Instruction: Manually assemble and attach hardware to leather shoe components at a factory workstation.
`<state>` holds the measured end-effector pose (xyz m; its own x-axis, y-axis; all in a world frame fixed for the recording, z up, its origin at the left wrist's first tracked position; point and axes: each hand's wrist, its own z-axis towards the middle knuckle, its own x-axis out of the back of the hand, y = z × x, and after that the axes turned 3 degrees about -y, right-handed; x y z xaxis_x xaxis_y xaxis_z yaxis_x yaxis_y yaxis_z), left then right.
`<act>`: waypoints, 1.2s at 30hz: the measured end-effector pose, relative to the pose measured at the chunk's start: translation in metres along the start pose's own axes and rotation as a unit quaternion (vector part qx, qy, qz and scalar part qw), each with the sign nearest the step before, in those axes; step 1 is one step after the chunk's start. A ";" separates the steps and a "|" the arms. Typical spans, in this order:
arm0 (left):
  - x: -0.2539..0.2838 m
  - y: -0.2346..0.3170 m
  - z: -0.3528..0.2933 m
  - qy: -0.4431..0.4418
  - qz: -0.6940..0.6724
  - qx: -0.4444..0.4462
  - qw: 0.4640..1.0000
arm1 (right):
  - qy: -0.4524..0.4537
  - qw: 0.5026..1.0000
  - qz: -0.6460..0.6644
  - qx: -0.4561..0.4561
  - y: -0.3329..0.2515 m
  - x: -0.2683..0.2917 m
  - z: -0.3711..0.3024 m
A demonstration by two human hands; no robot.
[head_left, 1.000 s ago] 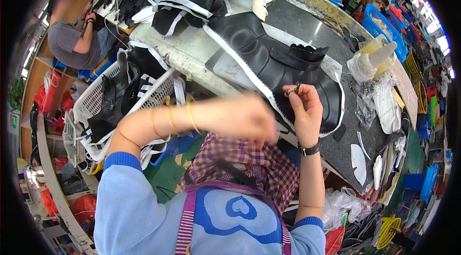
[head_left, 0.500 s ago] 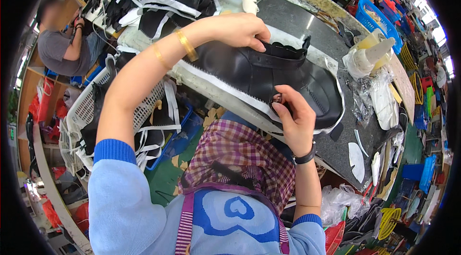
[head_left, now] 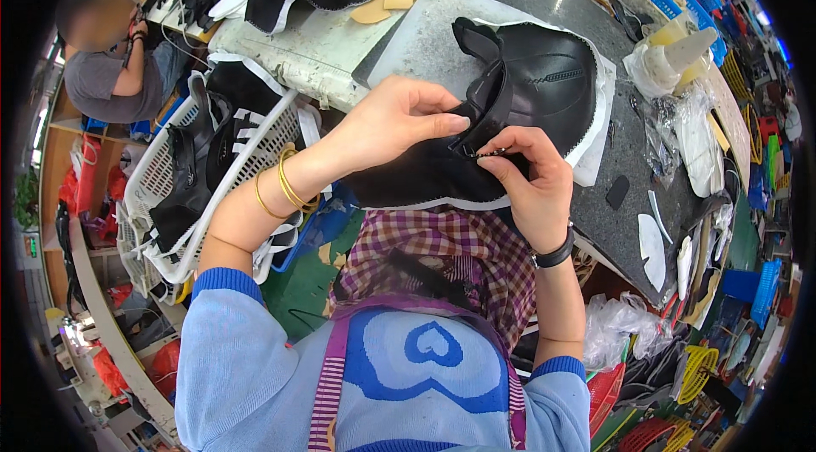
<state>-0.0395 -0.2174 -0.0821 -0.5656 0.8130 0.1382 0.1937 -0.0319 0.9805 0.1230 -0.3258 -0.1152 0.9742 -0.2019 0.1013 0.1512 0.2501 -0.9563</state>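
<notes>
Workshop clutter (head_left: 742, 284) surrounds a bench (head_left: 622, 237) bearing a black upper (head_left: 561, 69)

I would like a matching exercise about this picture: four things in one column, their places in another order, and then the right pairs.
1. black leather shoe upper
2. white perforated plastic basket
3. round gold-coloured bangles
4. pale cone-shaped object

A. around the left forearm
B. right side of the dark grey worktable
C. touched by the left hand
D. beside the worktable, at the person's left

Right pairs: 1-C, 2-D, 3-A, 4-B
</notes>
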 end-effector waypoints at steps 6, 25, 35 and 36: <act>0.000 0.004 -0.003 0.008 0.023 0.013 1.000 | -0.038 0.987 -0.147 0.057 -0.007 0.004 0.004; -0.003 0.008 -0.003 0.044 0.060 0.012 0.997 | -0.032 0.951 -0.263 0.159 -0.005 0.001 0.015; -0.012 0.010 0.000 0.033 0.055 -0.027 0.998 | 0.037 0.969 -0.221 0.105 -0.006 -0.005 0.013; -0.012 0.009 -0.002 0.047 0.100 -0.022 0.994 | 0.037 0.969 -0.221 0.107 -0.003 -0.005 0.012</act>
<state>-0.0327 -0.2288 -0.0751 -0.5921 0.7303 0.3406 0.2750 -0.2141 0.9373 0.1199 -0.3144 -0.1092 0.7928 -0.3997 0.4600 0.5897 0.3127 -0.7446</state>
